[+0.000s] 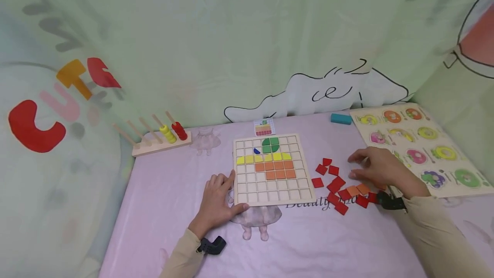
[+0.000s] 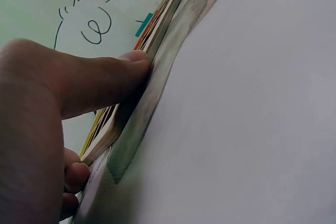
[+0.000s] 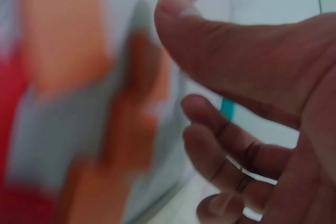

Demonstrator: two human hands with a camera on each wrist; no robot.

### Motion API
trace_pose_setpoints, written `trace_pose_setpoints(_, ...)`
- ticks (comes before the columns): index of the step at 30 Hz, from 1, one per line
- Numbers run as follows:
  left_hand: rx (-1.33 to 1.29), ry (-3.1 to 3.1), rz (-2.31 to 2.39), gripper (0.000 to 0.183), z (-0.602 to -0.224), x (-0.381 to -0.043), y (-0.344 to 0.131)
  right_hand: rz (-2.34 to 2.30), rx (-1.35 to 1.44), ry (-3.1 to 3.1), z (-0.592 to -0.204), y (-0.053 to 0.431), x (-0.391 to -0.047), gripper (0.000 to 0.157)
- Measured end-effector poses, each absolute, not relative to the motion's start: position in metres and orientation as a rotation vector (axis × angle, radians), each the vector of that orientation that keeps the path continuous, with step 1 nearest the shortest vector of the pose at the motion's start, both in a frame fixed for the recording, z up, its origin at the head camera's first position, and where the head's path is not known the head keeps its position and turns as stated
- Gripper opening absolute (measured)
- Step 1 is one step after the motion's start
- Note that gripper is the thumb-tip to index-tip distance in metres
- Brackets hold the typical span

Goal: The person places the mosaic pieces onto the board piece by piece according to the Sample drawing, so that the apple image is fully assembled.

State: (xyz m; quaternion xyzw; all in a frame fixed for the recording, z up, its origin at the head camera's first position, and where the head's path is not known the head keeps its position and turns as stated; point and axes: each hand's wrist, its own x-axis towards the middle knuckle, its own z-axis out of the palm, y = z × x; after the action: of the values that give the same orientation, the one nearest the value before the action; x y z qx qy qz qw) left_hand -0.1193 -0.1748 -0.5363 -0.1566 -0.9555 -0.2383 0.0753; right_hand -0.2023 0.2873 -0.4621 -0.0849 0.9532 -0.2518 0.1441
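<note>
A wooden grid board lies mid-table, bearing green, blue, yellow and orange tiles. My left hand grips its near left corner, the thumb against the front edge and the fingers along the left side. My right hand hovers beside the loose tiles with thumb and fingers apart; nothing shows between them. Red tiles and a few orange tiles lie scattered right of the board. In the right wrist view, an orange tile looks blurred near the thumb.
A small pattern card lies behind the board. At the left back stands a wooden peg stand with yellow and red beads. A teal block sits at the back, and a fruit puzzle board lies on the right.
</note>
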Motion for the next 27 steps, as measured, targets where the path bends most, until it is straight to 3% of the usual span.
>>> trace_pose_setpoints(8,-0.479,-2.847,-0.710,0.104,-0.533,-0.119,-0.175,-0.734,-0.301,2.786,-0.472,0.296,-0.196,0.029)
trace_pose_setpoints(27,-0.479,-2.847,-0.716,0.104,-0.538,-0.120,-0.176,-1.033,-0.322,2.959,-0.485,0.282,-0.192,0.029)
